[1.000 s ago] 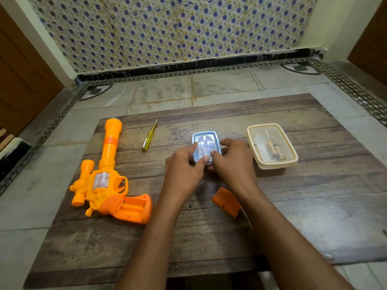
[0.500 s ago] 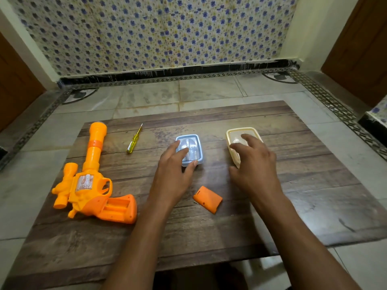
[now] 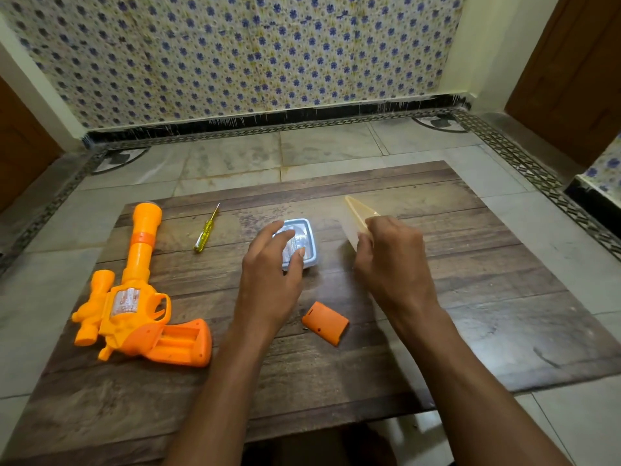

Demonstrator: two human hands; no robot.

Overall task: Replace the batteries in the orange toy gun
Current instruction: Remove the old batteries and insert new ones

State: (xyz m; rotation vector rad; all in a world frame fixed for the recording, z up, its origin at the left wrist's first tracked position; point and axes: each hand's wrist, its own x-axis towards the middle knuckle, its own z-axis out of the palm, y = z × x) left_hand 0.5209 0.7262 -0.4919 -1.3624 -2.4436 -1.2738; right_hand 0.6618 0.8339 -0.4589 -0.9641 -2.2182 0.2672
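The orange toy gun [image 3: 134, 307] lies on its side at the left of the wooden board [image 3: 470, 297], its battery bay in the grip open and empty. Its orange battery cover [image 3: 325, 322] lies loose near the middle. My left hand [image 3: 272, 274] rests with spread fingers on a small blue-lidded clear box [image 3: 307, 245]. My right hand [image 3: 393, 264] grips the cream plastic container [image 3: 356, 213] and holds it tilted up on its edge. What the container holds is hidden.
A yellow-handled screwdriver [image 3: 205, 228] lies behind the gun's barrel. The board sits on a tiled floor [image 3: 319, 153] before a patterned wall. Wooden doors stand at both sides.
My right hand left the blue box, reached the cream container and tipped it up onto its edge. My left hand stayed on the blue box.
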